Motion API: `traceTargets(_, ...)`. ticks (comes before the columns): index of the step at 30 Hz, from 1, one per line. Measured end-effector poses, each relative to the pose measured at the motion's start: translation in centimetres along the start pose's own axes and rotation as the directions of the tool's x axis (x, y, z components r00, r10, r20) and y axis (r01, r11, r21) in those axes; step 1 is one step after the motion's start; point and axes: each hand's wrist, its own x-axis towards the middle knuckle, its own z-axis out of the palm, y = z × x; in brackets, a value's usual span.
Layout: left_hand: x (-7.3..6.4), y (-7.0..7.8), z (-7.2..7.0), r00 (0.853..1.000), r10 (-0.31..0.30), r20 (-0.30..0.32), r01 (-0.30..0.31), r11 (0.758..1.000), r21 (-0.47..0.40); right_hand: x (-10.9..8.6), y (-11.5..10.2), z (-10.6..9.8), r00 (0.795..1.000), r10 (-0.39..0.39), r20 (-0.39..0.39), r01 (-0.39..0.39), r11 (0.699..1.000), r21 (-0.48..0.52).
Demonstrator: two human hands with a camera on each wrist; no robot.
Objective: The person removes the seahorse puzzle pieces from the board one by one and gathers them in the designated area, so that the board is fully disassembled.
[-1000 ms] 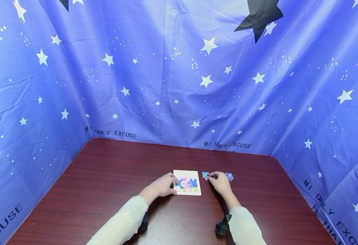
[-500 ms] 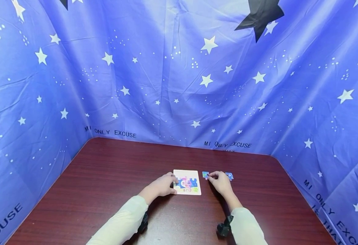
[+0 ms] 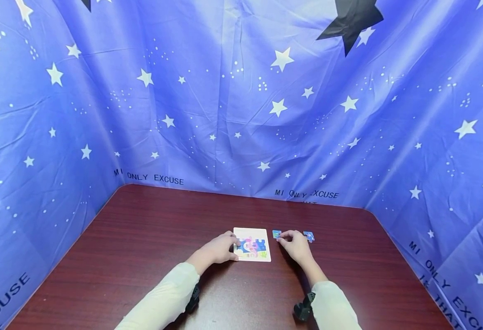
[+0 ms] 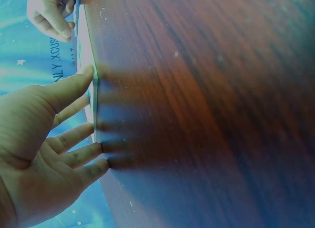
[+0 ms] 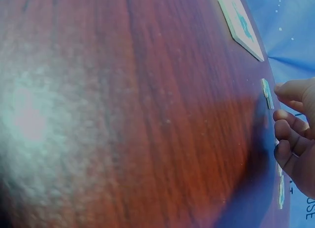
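Note:
A square puzzle board (image 3: pixel 252 230) with a pale frame lies on the table, several blue, pink and green pieces set in its picture. My left hand (image 3: pixel 218 249) rests at its left side; in the left wrist view the spread, nearly straight fingers and thumb touch the board's edge. To the board's right lies a loose blue-green puzzle piece (image 3: pixel 276 234). My right hand (image 3: pixel 297 246) hovers low over it, thumb and index fingertips at the piece with a gap between them in the right wrist view. A blue star puzzle piece (image 3: pixel 309 236) lies farther right, beyond that hand.
The dark red wooden table (image 3: pixel 150 220) ends at a blue star-patterned curtain (image 3: pixel 216 101) on the back and both sides. In the right wrist view, my right fingers partly hide what lies behind them near another puzzle piece (image 5: pixel 281 191).
My right thumb and fingertips have shifted very slightly to the left over the blue-green piece. The left hand, board and loose pieces stay in place.

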Motion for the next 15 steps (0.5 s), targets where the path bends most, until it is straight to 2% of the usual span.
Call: traceTargets(15,0.01,-0.07,-0.05,1.0,0.021,-0.011,-0.021,1.0,-0.011,-0.21,-0.89,0.35,0.998,-0.066,0.014,0.065,0.997,0.032)
